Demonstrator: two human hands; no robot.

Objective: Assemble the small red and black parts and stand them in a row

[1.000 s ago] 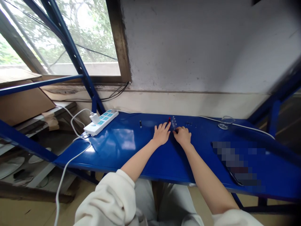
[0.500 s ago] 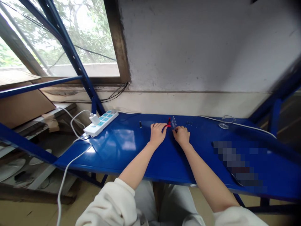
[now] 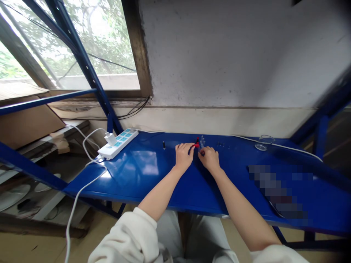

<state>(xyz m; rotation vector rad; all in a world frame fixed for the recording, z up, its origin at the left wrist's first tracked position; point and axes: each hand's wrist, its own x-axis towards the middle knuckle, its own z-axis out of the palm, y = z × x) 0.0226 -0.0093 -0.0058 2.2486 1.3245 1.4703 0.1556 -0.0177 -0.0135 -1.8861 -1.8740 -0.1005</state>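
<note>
Both my hands rest at the back middle of a blue metal shelf (image 3: 153, 179). My left hand (image 3: 183, 156) is curled, its fingertips pinched on a small red part (image 3: 196, 145). My right hand (image 3: 208, 159) is curled close beside it, fingertips at the same red part and next to a small clear plastic piece (image 3: 202, 140). What the right fingers hold is too small to make out. A small dark piece (image 3: 163, 145) lies left of my left hand. Several tiny dark bits (image 3: 222, 144) lie to the right.
A white power strip (image 3: 118, 143) with a plugged white cable (image 3: 82, 182) sits at the shelf's left end. A clear glass dish (image 3: 263, 142) stands at the back right. A blurred patch (image 3: 279, 186) covers the shelf's right part. Blue frame struts cross the window on the left.
My left hand's fingers went from stretched out to curled and took hold of the small red part. My right hand shifted slightly left toward it.
</note>
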